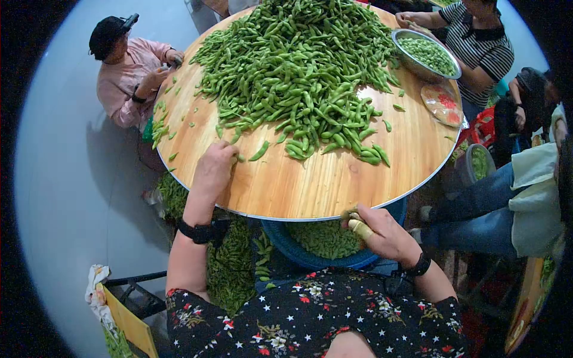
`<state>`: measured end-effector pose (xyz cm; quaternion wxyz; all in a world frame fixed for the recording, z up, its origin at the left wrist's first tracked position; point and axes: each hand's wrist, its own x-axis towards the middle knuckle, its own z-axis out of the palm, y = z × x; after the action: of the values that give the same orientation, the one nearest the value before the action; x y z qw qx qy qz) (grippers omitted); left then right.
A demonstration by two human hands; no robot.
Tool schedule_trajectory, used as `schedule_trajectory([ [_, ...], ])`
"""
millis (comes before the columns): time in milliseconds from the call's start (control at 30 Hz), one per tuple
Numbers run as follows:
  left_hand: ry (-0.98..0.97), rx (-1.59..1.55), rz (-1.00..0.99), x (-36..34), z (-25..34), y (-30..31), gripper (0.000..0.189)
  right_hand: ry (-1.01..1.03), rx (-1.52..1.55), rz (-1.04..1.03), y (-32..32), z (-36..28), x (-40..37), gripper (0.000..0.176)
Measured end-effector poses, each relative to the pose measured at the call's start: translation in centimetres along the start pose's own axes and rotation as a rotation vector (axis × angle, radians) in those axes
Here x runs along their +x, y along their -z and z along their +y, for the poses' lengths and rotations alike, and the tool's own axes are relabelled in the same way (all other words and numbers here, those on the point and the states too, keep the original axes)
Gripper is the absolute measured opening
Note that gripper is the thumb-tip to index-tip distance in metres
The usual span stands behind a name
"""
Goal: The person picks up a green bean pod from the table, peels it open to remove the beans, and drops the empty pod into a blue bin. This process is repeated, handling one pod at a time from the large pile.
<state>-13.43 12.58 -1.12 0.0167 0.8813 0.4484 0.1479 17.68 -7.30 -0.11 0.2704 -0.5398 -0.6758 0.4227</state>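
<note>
A large heap of green bean pods (298, 71) covers the back and middle of the round wooden table (268, 191). My left hand (216, 167) is at the table's front left, fingers bent together around something green, mostly hidden, beside a few loose pods. Over the front edge, my right hand (379, 230) has its fingers closed, with yellowish wrapping on a finger; what it may hold is too hidden to tell. Below it, under the table edge, a blue tub (277, 238) contains pale green beans (325, 237).
A metal bowl of shelled beans (427, 56) and a red-patterned packet (441, 104) lie at the right. People sit at the left and right (128, 77). Pods lie on the floor at lower left (230, 268); a wooden stool (128, 319) stands nearby.
</note>
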Motion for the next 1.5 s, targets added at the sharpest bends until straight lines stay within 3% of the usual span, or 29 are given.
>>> schedule_trajectory([
  [67,0.029,0.015,0.019,-0.6,1.0,0.2,0.025,-0.040,0.099,-0.032,-0.4,0.3,0.2,0.022],
  [133,0.040,0.026,0.038,-1.1,3.2,0.2,0.026,0.258,0.082,0.094,-1.4,1.4,0.9,0.026],
  [167,0.002,-0.210,0.092,-1.7,4.9,-0.3,0.022,0.242,0.085,0.107,-1.4,0.8,0.8,0.026],
  [233,-0.123,-0.508,0.172,-2.5,8.9,-1.1,0.020,-0.097,0.502,0.015,-1.1,-1.0,1.2,0.032],
  [300,-0.232,-0.587,0.194,-3.0,12.8,-1.2,0.022,-0.065,0.589,0.049,-1.7,-0.6,2.0,0.032],
  [367,-0.108,-0.787,0.061,-3.7,15.4,-1.4,0.026,-0.021,0.671,0.072,-2.0,-0.1,2.3,0.031],
  [567,0.047,-1.051,-0.051,-3.5,17.3,-2.2,0.028,-0.064,0.916,0.095,-2.2,0.3,1.8,0.029],
  [733,0.099,-1.161,-0.094,-3.3,17.3,-2.6,0.031,-0.080,0.885,0.100,-1.7,-0.1,1.6,0.025],
  [833,0.019,-1.006,-0.048,-3.2,17.8,-2.4,0.033,-0.076,0.831,0.101,-1.7,0.3,1.4,0.023],
  [900,-0.364,-0.795,0.232,-3.6,17.8,-3.1,0.034,-0.067,0.803,0.099,-1.6,0.4,1.0,0.022],
  [967,-0.317,-0.843,0.156,-3.9,17.9,-1.9,0.033,-0.121,1.144,-0.092,-1.2,0.2,0.5,0.021],
  [1033,0.522,-1.834,-0.441,-3.7,17.9,-1.5,0.031,-0.123,1.306,-0.137,-1.7,1.6,0.8,0.022],
  [1067,0.508,-2.039,-0.526,-3.7,17.4,-2.3,0.028,-0.124,1.463,-0.183,-1.7,2.1,1.1,0.022],
  [1200,0.487,-1.879,-0.485,-3.5,17.0,-3.0,0.029,-0.204,1.437,-0.112,-2.0,2.3,1.2,0.021],
  [1267,-0.279,-0.794,0.159,-3.5,16.8,-3.6,0.028,-0.232,1.308,-0.072,-1.5,1.9,1.1,0.020],
  [1367,-0.378,-0.522,0.277,-3.6,16.9,-3.4,0.025,-0.259,1.164,-0.018,-1.6,0.7,1.2,0.020],
  [1433,-0.332,-0.562,0.273,-3.7,17.2,-3.3,0.017,-0.233,1.083,0.026,-2.1,0.7,1.1,0.019],
  [1500,0.347,-1.297,-0.207,-4.0,17.2,-3.0,0.014,-0.209,0.999,0.072,-2.1,0.8,1.1,0.019],
])
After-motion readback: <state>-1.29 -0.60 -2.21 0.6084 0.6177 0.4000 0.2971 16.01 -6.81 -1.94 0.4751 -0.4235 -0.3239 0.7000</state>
